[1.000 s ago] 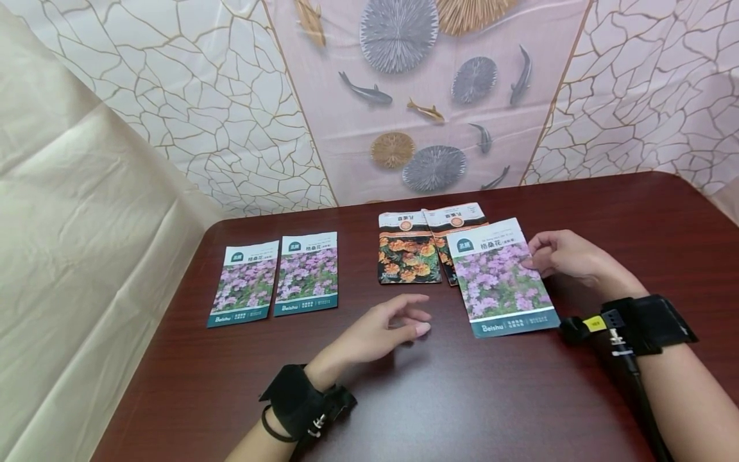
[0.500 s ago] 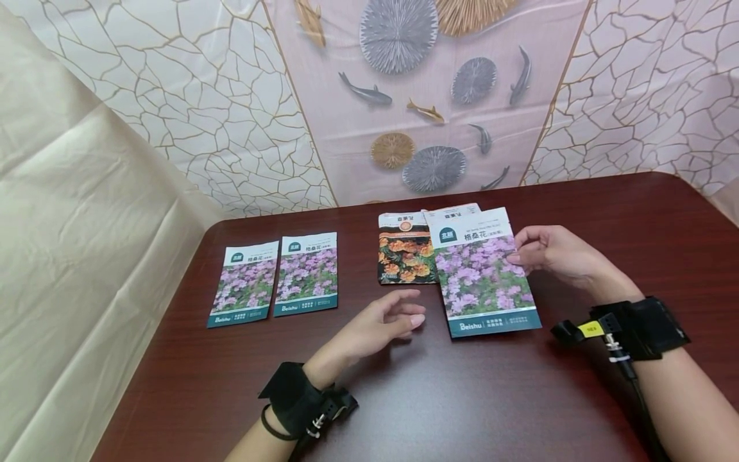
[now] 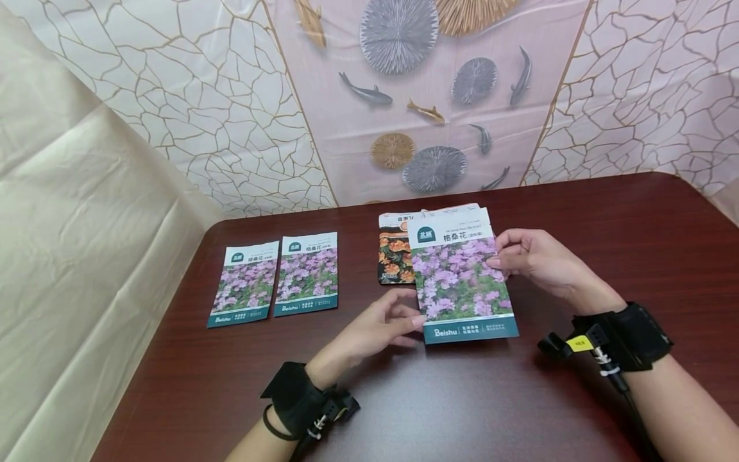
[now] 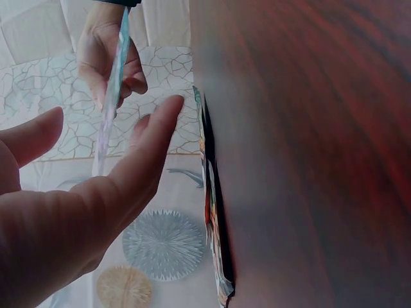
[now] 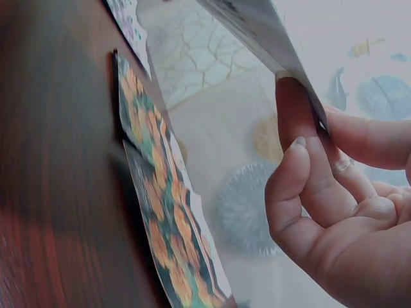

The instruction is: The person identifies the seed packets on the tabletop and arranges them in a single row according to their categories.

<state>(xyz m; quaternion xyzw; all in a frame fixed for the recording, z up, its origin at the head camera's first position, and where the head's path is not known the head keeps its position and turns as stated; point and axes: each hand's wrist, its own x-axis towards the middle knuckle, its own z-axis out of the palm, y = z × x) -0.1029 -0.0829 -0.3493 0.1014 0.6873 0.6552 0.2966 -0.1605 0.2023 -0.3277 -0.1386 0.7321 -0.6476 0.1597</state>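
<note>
A seed packet with purple flowers (image 3: 462, 282) is held up off the table, its front facing the head camera. My right hand (image 3: 539, 263) pinches its right edge, thumb in front and fingers behind, as the right wrist view shows on the packet's back (image 5: 257, 32). At the lower left edge of that packet is my left hand (image 3: 375, 327), thumb and fingers spread apart. In the left wrist view the packet (image 4: 112, 96) stands edge-on between them, not pinched. Behind it lie two orange marigold seed packets (image 3: 395, 253), overlapping and partly hidden.
Two more purple-flower packets, a left one (image 3: 242, 285) and a right one (image 3: 307, 276), lie side by side on the left of the dark red table (image 3: 202, 398). A patterned cloth (image 3: 427, 102) hangs behind the table.
My right hand has carried the purple-flower packet leftward, over the marigold packets and up to my left hand. The left hand has barely moved.
</note>
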